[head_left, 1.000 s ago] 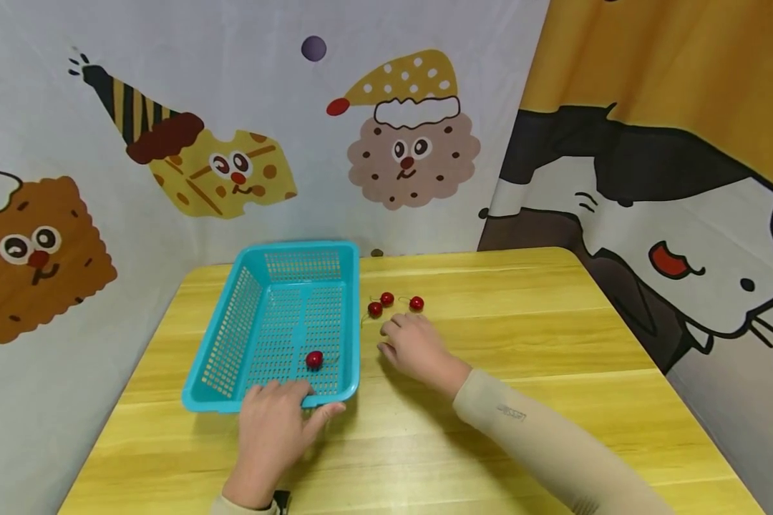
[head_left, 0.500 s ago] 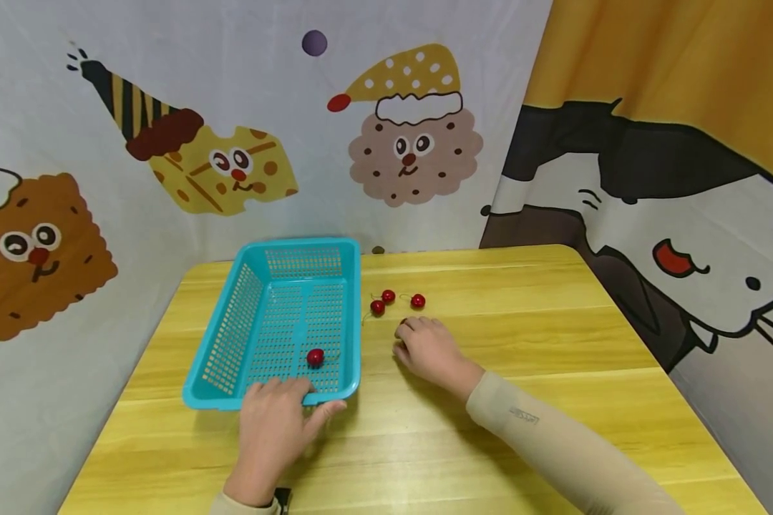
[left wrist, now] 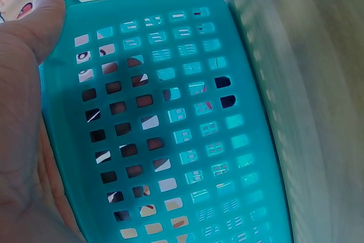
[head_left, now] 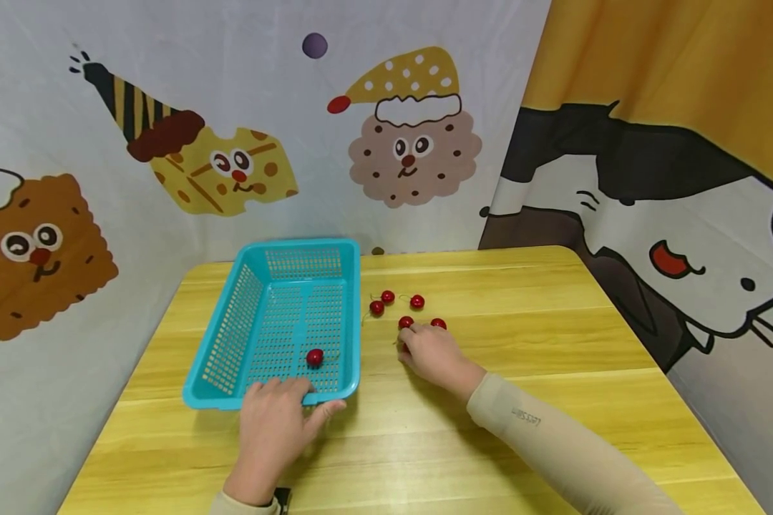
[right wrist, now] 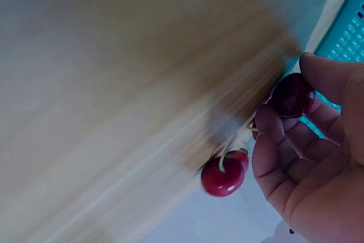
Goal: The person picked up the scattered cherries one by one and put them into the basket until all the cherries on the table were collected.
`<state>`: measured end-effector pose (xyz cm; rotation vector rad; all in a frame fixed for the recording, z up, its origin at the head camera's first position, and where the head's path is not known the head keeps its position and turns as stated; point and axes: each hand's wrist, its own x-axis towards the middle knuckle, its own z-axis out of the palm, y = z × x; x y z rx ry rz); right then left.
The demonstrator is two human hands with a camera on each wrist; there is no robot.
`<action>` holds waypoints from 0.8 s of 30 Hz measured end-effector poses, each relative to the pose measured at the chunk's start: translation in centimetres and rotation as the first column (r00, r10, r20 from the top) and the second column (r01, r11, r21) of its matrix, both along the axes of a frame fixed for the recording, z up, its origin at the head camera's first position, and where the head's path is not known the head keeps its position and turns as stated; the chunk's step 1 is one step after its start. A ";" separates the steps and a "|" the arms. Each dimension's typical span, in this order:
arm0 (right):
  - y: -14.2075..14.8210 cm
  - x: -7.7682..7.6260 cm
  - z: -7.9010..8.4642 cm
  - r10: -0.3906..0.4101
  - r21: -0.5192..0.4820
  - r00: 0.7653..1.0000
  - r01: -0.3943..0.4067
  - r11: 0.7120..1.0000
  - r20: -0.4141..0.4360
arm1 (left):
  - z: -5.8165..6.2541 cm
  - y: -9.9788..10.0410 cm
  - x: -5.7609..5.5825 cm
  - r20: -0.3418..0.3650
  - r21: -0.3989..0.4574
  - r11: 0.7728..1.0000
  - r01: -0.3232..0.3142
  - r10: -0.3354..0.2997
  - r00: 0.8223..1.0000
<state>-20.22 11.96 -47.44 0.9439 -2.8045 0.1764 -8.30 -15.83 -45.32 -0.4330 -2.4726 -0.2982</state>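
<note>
My left hand (head_left: 273, 429) holds the near rim of a blue plastic basket (head_left: 356, 322); in the left wrist view its thumb (left wrist: 48, 12) lies along the rim. One red cherry (head_left: 315, 357) lies inside, near that end. To the right of the basket, my right hand (head_left: 434, 354) pinches a cherry (right wrist: 293, 95) between thumb and fingertips. Close by its fingers lie two more cherries, one (head_left: 406, 323) just beyond the fingertips and another (head_left: 438, 324) behind the knuckles. Farther back is a loose group: a cherry (head_left: 388, 296), a second (head_left: 376, 307) and a third (head_left: 416, 302).
Everything stands on a yellow wood-grain table (head_left: 522, 307). Behind it hangs a pale cloth (head_left: 264, 71) printed with cartoon figures, close to the back edge. A yellow, black and white printed curtain (head_left: 650, 164) hangs at the right.
My right hand has shifted a little to the right and now pinches a cherry. Two cherries beside its fingers have come into sight. My left hand and the basket stay put.
</note>
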 end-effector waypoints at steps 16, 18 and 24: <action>1.1 -0.8 -0.5 -0.013 0.007 1.000 0.013 1.000 0.010 | -0.3 0.1 0.0 0.008 0.013 1.000 -0.005 0.005 1.000; 1.5 -1.0 -0.6 -0.028 0.016 0.999 0.028 0.999 0.017 | -0.3 0.1 0.0 0.007 0.015 1.000 -0.007 0.007 1.000; 2.7 -1.5 -0.5 -0.060 0.029 0.998 0.059 0.998 0.019 | -0.2 0.0 0.0 -0.014 0.016 1.000 -0.002 0.003 1.000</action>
